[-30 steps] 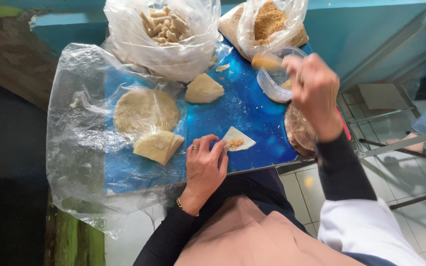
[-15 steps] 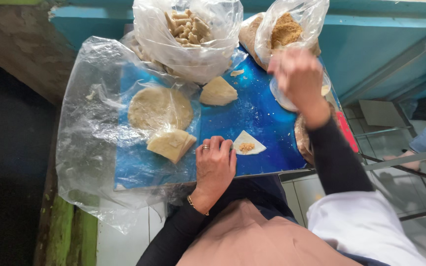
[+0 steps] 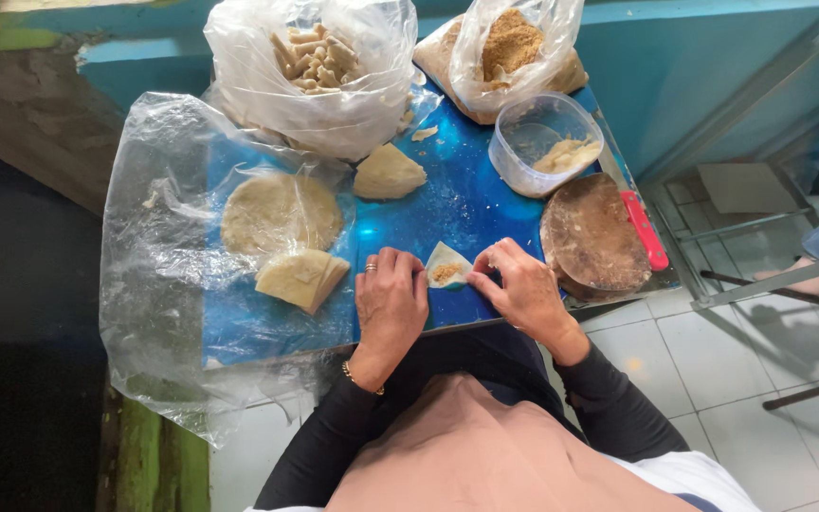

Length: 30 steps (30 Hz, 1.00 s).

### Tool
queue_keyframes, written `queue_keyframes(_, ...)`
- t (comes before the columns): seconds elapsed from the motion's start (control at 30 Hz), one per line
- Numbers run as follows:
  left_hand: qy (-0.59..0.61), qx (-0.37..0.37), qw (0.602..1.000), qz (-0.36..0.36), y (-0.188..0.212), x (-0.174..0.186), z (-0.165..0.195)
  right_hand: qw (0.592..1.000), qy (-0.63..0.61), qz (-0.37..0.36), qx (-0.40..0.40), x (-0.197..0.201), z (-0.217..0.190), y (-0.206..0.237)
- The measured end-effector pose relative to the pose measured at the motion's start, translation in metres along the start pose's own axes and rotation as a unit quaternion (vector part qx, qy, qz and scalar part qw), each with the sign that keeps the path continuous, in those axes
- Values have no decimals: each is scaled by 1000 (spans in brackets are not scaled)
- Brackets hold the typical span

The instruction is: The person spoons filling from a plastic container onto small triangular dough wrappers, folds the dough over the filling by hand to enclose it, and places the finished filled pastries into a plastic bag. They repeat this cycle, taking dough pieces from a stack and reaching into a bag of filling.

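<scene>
A small triangular wrapper [image 3: 447, 265] with a dab of brown filling lies on the blue table [image 3: 457, 204] near its front edge. My left hand [image 3: 391, 301] rests palm down on the table, its fingertips touching the wrapper's left edge. On the other side, my right hand [image 3: 524, 287] pinches the wrapper's right corner with its fingertips.
A round sheet of dough [image 3: 280, 213], a stack of cut wrappers [image 3: 300, 277] and a wedge of dough [image 3: 387, 173] lie on clear plastic. Behind stand a bag of rolled pieces [image 3: 313, 59], a bag of brown filling [image 3: 512, 49], a clear tub [image 3: 544, 142] and a round board [image 3: 592, 237].
My right hand came down from the tub at the back right to the wrapper's right corner. My left hand stayed at the wrapper.
</scene>
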<state>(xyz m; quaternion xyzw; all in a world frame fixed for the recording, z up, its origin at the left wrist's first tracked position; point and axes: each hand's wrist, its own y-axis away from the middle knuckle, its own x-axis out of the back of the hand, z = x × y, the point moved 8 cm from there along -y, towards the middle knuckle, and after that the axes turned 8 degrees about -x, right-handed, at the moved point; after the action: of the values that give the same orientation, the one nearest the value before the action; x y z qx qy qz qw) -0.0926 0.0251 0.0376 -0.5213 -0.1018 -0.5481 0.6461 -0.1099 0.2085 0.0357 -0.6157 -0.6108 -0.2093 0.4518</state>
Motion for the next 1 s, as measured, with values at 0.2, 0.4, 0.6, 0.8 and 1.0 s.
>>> queue_keyframes(0.2, -29, -2, 1000, -12, -2, -2, 4, 1000, 12, 20, 7, 2, -8, 1)
queue_keyframes(0.4, -13, 0, 1000, -17, -4, -2, 2, 1000, -24, -19, -7, -2, -7, -7)
queue_keyframes(0.6, 25, 7, 999, -25, -5, -6, 0, 997, -57, -38, -40, -4, -1, -7)
queue_keyframes(0.8, 87, -12, 996, 8, -4, -1, 3, 992, -112, 0, -52, 1, -4, -9)
queue_keyframes(1.0, 113, -21, 993, 20, -4, -2, 5, 988, -144, 27, -49, 0, -12, -7)
